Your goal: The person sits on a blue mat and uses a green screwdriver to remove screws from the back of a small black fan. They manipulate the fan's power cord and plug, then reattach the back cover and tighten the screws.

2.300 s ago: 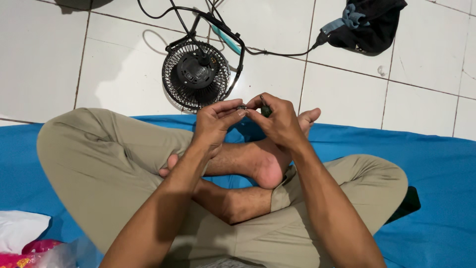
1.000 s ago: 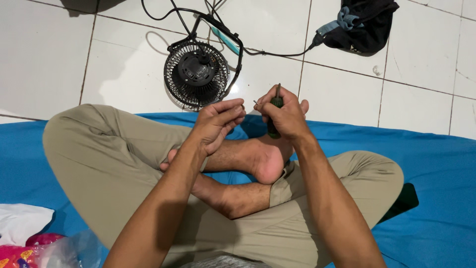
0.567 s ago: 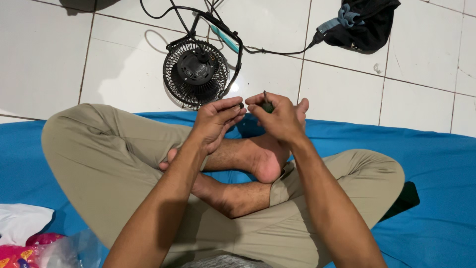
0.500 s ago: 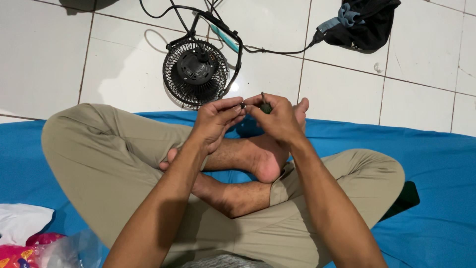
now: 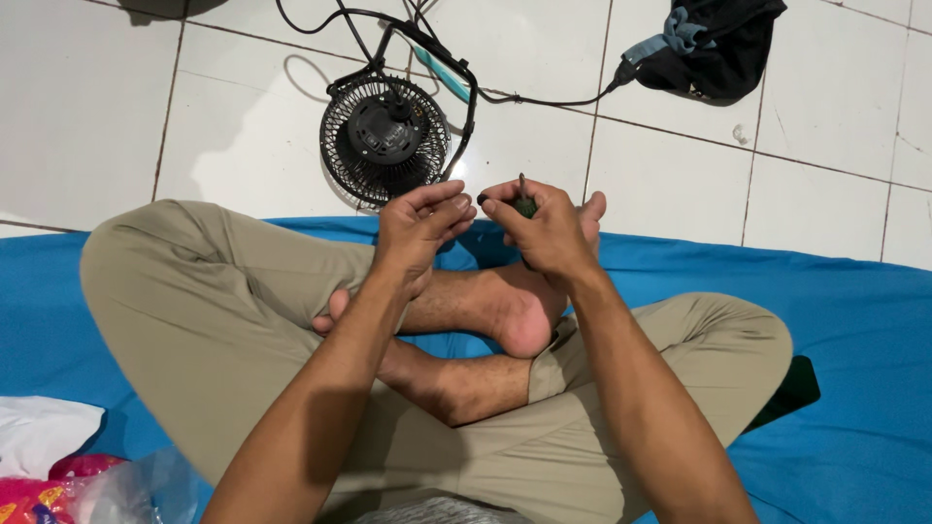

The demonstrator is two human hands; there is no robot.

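White tile floor, blue mat (image 5: 854, 320), a person sitting cross-legged.
Right hand (image 5: 544, 228) fingers wrap a small screwdriver (image 5: 522, 202), light, stiff, best held by its handle; left hand (image 5: 417, 228) fingers pinch something tiny, unclear. Black fan (image 5: 385, 139) lies at 12 o'clock.

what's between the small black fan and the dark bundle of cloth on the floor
In the head view, a black cable runs across bare white tiles from the fan to the dark cloth bundle; nothing else lies there.

fan (image 5: 385, 138) on floor (image 5: 116, 116) beyond hands | mat (image 5: 854, 320) under legs | bundle (image 5: 714, 39) far right
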